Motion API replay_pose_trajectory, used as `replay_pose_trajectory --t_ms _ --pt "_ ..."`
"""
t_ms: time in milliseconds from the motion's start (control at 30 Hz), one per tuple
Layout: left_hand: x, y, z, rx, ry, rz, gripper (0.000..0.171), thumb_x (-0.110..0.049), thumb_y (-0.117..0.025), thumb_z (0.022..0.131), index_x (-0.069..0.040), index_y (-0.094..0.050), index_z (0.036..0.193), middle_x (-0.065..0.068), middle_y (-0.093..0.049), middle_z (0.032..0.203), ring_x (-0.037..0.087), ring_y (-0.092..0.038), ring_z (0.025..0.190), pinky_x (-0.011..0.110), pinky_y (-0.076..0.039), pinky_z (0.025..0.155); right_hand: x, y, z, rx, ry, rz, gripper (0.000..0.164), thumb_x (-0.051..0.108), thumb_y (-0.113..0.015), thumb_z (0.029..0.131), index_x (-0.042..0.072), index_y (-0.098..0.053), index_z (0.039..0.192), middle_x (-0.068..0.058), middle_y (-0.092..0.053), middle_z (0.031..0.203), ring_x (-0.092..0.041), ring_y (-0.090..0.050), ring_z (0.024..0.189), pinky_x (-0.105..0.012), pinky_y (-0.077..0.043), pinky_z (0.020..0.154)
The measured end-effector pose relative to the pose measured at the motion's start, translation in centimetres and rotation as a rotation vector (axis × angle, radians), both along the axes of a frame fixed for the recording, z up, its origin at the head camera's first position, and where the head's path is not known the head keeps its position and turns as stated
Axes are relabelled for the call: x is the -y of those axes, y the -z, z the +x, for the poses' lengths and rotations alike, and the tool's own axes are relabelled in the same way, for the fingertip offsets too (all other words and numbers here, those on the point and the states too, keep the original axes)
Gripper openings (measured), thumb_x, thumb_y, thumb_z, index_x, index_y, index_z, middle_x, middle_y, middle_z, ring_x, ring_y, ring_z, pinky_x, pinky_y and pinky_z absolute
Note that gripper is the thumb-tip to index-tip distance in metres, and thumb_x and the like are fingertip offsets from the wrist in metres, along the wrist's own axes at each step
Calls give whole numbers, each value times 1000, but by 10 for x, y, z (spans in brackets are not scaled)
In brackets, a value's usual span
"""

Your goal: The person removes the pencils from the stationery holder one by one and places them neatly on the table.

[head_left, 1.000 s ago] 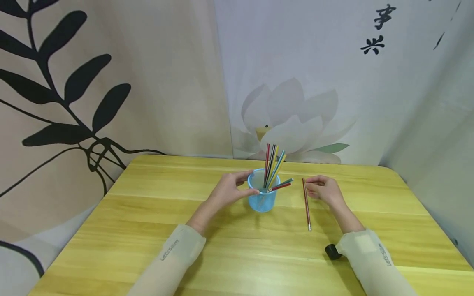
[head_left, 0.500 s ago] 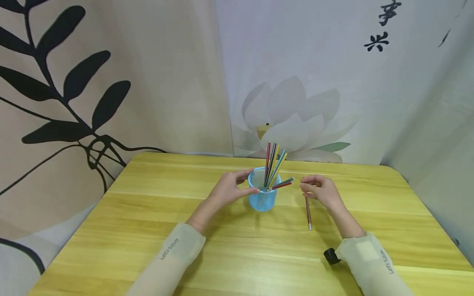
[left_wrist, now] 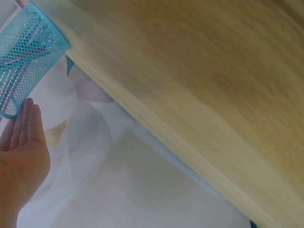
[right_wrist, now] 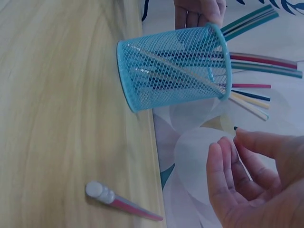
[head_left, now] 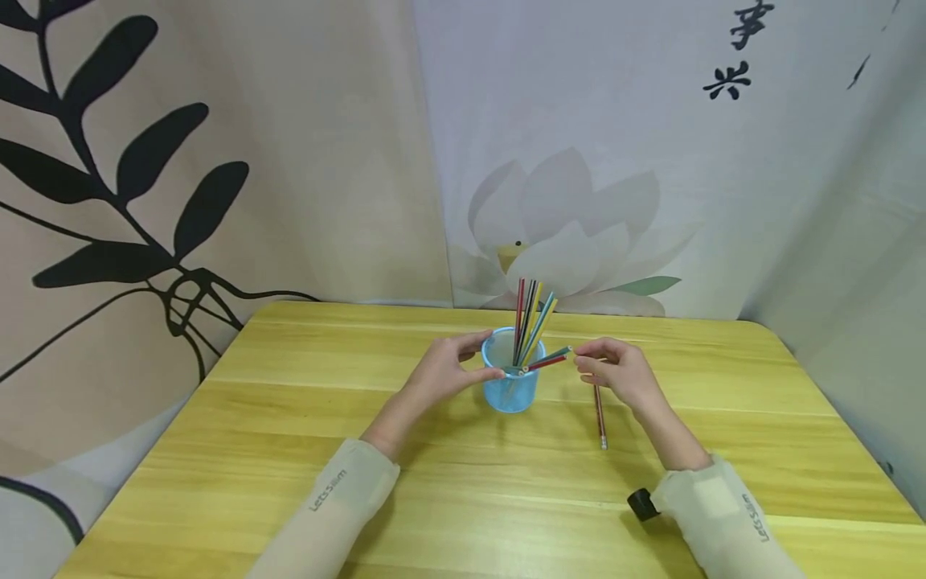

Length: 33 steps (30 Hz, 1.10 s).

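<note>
A blue mesh pencil holder (head_left: 510, 394) stands on the table with several pencils (head_left: 534, 326) leaning in it, some sticking out toward the right. My left hand (head_left: 447, 368) holds it at the rim, thumb on the near side and fingers on the far side. Just right of the leaning pencil ends, my right hand (head_left: 620, 373) hovers with loosely bent fingers and nothing between them; the right wrist view shows a gap between thumb (right_wrist: 259, 142) and fingertips. Below that hand lies a red pencil (head_left: 600, 422), its white eraser end toward me and its far end hidden by the hand.
The wooden table (head_left: 448, 498) ends at a patterned cloth backdrop (head_left: 347, 161) behind the pencil holder. A small black device (head_left: 641, 505) sits at the right wrist, by the sleeve cuff.
My right hand has moved left from beside the red pencil toward the pencil holder, now covering the pencil's far end. The pencil stays on the table, and my left hand keeps its hold.
</note>
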State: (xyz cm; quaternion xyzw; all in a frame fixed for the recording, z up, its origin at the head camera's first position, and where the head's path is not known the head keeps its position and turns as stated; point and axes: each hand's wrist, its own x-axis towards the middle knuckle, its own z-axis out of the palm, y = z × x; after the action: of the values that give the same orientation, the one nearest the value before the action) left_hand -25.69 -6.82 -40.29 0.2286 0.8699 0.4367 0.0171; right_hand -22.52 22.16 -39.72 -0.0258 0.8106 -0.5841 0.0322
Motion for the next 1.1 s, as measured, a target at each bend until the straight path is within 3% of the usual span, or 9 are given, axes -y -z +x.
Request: replay_pose_trajectory --t_ms 167,433,767,1100 --pt "0 1 0 4 2 7 72 -32 -83 80 -9 -55 142 10 -62 139 23 -63 126 32 -52 108 4 -3 2 -13 -8 -7 34 10 -64 97 -12 -58 122 -19 -67 115 -9 -68 91 -24 -63 82" --pt "1 2 -1 -5 3 0 72 -33 -83 80 -9 -55 142 10 -63 138 24 -63 125 32 -53 106 9 -6 7 -29 -42 -28 34 10 -65 97 -12 -58 121 -23 -67 116 -1 -67 85 -27 -64 83" --pt "1 1 0 -7 10 -5 72 -33 -83 80 -8 -55 142 11 -63 138 24 -63 125 33 -53 107 15 -9 9 -44 -68 -52 32 8 -65 96 -14 -57 119 -3 -70 100 -1 -68 85 -30 -64 84" --pt "1 1 -1 -10 10 1 72 -32 -83 80 -9 -55 142 11 -62 139 24 -63 125 33 -53 107 21 -11 10 -71 -122 -101 40 5 -64 96 -11 -54 131 -1 -69 100 -4 -70 88 -29 -64 83"
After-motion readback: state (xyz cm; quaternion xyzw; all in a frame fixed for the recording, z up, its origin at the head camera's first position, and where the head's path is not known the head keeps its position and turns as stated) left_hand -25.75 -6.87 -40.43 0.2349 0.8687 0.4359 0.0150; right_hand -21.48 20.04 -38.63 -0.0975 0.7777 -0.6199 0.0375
